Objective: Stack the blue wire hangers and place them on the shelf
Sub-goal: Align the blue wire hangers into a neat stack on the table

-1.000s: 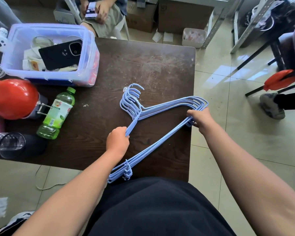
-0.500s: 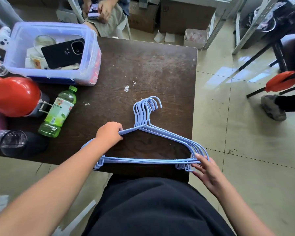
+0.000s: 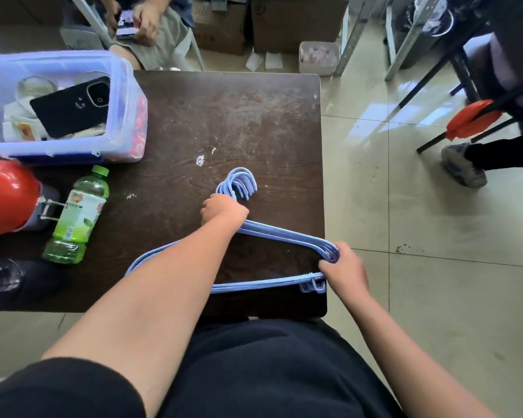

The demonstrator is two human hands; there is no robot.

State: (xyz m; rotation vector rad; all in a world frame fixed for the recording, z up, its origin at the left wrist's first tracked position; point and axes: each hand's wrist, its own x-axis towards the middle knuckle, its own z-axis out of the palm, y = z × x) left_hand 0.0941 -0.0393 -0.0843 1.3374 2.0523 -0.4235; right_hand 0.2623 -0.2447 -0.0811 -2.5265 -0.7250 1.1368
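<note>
Head view shows your left hand (image 3: 224, 210) curled tight round the necks of the blue wire hangers (image 3: 284, 233), just under the hooks. Your right hand (image 3: 343, 268) grips their right corner. They lie stacked on the dark surface (image 3: 224, 116), near its front edge.

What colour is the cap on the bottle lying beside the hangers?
Green, seen in the head view: the bottle has a green cap.

A makeshift stockroom or workroom: a worn dark wooden counter (image 3: 239, 116) stands on glossy beige floor tiles (image 3: 435, 297), with cardboard boxes (image 3: 296, 22) and grey slotted-metal shelving uprights (image 3: 349, 40) along the far side, a clear plastic storage bin (image 3: 124, 95) of oddments, and a red hard hat (image 3: 6, 194).
</note>
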